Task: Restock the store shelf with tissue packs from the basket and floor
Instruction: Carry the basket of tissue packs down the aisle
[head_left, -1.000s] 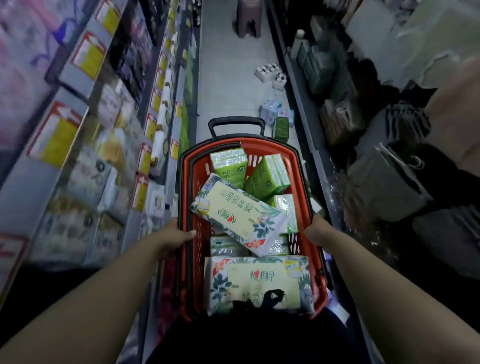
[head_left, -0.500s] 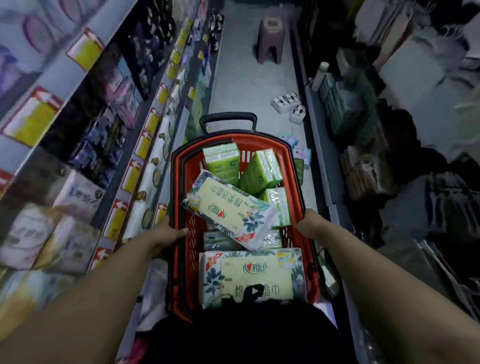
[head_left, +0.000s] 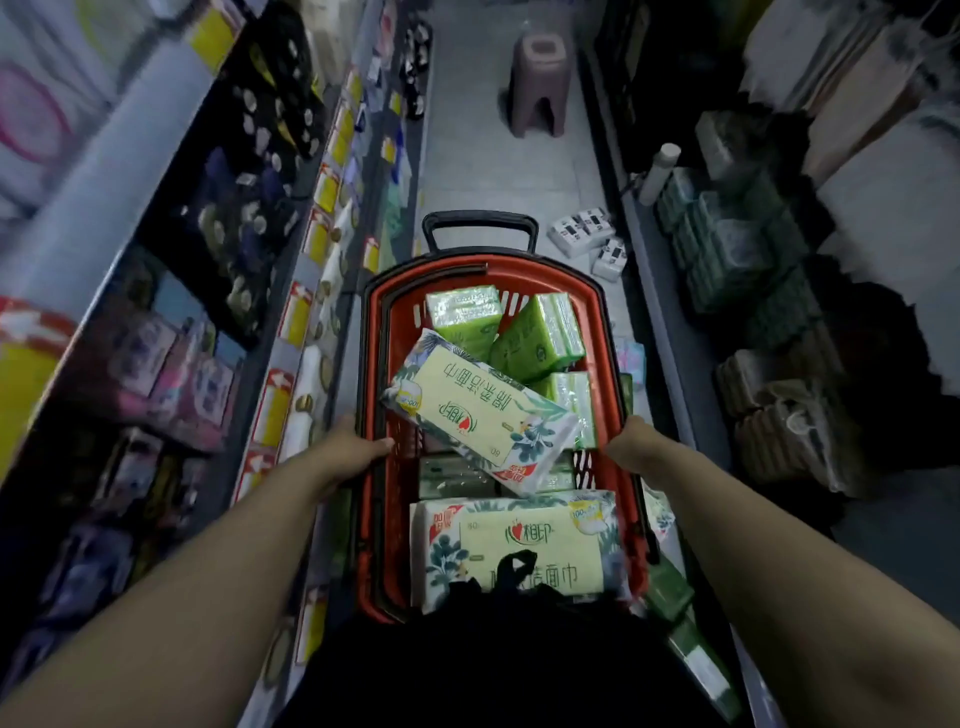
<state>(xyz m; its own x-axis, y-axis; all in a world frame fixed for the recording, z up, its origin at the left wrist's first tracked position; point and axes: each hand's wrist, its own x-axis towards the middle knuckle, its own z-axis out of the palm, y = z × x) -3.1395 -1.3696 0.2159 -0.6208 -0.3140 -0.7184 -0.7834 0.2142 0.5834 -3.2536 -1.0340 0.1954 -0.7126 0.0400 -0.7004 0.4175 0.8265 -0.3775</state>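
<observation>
Left hand (head_left: 358, 449) and right hand (head_left: 631, 444) each grip a side rim of the red basket (head_left: 608, 338); right fingers hidden. Left shelf (head_left: 104, 208) contents blurred.

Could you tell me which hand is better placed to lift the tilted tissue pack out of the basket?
Probably the left hand: its fingertips sit beside the tilted tissue pack's overhanging corner. Both hands hold the basket rim.

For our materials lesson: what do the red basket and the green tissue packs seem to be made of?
Red basket: apparently moulded hard plastic, given its slotted walls and smooth rim.
Green tissue packs: probably thin glossy plastic film, which shows shiny highlights and wrinkles.
</observation>
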